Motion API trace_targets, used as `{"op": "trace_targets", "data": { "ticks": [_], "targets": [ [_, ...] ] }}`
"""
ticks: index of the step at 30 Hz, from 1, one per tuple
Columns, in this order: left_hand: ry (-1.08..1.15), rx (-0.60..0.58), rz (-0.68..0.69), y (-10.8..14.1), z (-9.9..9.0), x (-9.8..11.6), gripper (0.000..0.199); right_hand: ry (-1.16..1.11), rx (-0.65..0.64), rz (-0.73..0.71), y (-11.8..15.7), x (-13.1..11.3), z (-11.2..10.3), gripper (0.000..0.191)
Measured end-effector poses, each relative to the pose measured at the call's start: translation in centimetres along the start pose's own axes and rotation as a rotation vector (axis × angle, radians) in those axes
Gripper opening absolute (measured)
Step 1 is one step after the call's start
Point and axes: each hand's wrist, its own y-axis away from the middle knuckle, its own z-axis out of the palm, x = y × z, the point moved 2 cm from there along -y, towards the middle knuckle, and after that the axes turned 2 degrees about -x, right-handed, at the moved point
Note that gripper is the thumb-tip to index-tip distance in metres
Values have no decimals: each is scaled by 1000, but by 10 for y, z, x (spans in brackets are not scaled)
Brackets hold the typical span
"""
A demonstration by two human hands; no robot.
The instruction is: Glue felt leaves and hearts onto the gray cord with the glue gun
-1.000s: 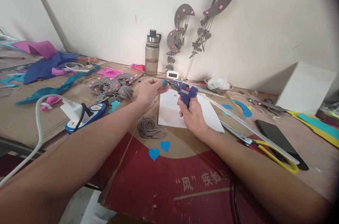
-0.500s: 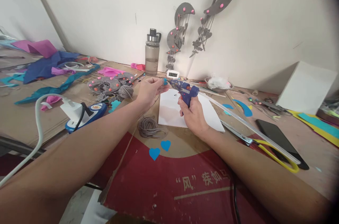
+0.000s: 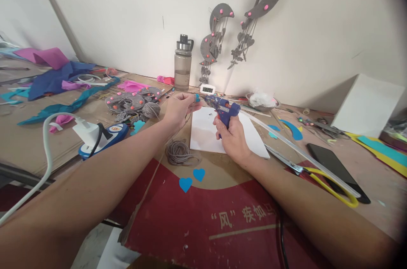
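Between the thumb and fingers of my left hand (image 3: 180, 108) is a small teal-blue piece (image 3: 197, 98), its shape mostly hidden by the fingertips. My right hand (image 3: 234, 138) grips the handle of a blue glue gun (image 3: 225, 110), its nozzle pointing left, a short gap from the blue piece. A long clear glue stick (image 3: 286, 139) runs out of the gun's back towards the right. Under the gun lies a white paper sheet (image 3: 210, 131). Nearer to me are a coil of grey yarn (image 3: 178, 152) and two blue hearts, one left (image 3: 185, 184) and one right (image 3: 199, 174).
Scissors with yellow handles (image 3: 333, 184) and a phone (image 3: 333, 167) lie at the right. A water bottle (image 3: 182, 65) stands by the wall. At the left are a power strip (image 3: 119, 131), grey felt pieces with pink dots (image 3: 132, 101) and fabric scraps (image 3: 57, 80).
My right hand and the glue gun have shifted slightly right, so the nozzle has come away from the small blue piece. My left hand has barely moved.
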Motion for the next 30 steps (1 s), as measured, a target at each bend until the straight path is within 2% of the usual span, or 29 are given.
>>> {"op": "trace_targets", "data": {
  "ticks": [3, 5, 7, 10, 12, 14, 16, 18, 20, 22, 24, 26, 28, 30],
  "targets": [
    [-77, 41, 17, -2, -3, -1, 16, -94, 43, 68, -8, -3, -6, 23],
    [-211, 61, 67, -2, -4, 1, 11, -121, 47, 138, -16, -1, -13, 21],
    [-416, 71, 166, -1, -4, 5, 7, -89, 27, 270, -25, 5, -20, 18],
    [-742, 99, 345, 4, -2, 12, 7, -42, -37, 547, -34, 13, -30, 11],
    [-880, 104, 420, 7, 0, 15, 7, -28, -78, 703, -37, 15, -37, 10],
    [-955, 88, 475, 9, 1, 15, 7, 9, -107, 778, -39, 15, -45, 12],
    [-1000, 62, 540, 9, 2, 15, 5, 155, -177, 755, -42, 15, -53, 17],
    [-1031, 36, 603, 10, 4, 15, 4, 468, -264, 679, -45, 16, -62, 28],
    [-1039, 9, 652, 11, 5, 15, 5, 826, -299, 587, -47, 17, -69, 40],
    [-1027, -22, 686, 13, 7, 16, 6, 1082, -232, 507, -47, 14, -71, 46],
    [-1007, -50, 705, 13, 8, 18, 8, 1162, -114, 397, -44, 5, -67, 42],
    [-987, -69, 721, 14, 9, 20, 9, 1029, -19, 235, -39, -7, -57, 28],
    [-967, -81, 737, 14, 11, 23, 10, 684, 5, 75, -34, -18, -40, 14],
    [-956, -105, 735, 15, 12, 25, 11, 260, -17, 57, -31, -24, -23, 11]
  ]
}}
